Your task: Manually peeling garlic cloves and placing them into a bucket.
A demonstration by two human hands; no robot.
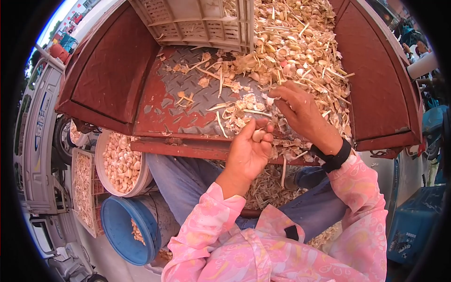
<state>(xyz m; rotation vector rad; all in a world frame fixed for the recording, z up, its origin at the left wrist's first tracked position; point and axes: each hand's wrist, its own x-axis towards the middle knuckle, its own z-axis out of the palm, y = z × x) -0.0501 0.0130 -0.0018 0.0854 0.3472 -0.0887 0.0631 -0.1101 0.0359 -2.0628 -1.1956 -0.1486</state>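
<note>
A garlic clove (258, 135) rests in the curled fingers of my left hand (251, 151), palm turned up above the front edge of the red metal truck bed (165, 118). To its upper right, my right hand (299, 109) bends over the bed, thumb and forefinger around a small whitish piece of garlic (270, 100). Garlic root ends and skins (243, 107) lie just beyond my left fingers. A heap of loose cloves, stalks and papery skins (296, 49) fills the bed's right side, beyond my right hand.
A plastic crate (201, 26) stands tilted at the back of the bed. On the left are a white bucket of garlic cloves (121, 162), a blue bucket (121, 229) with a few cloves, and a crate of garlic (83, 190). Metal side panels (380, 77) flank the bed.
</note>
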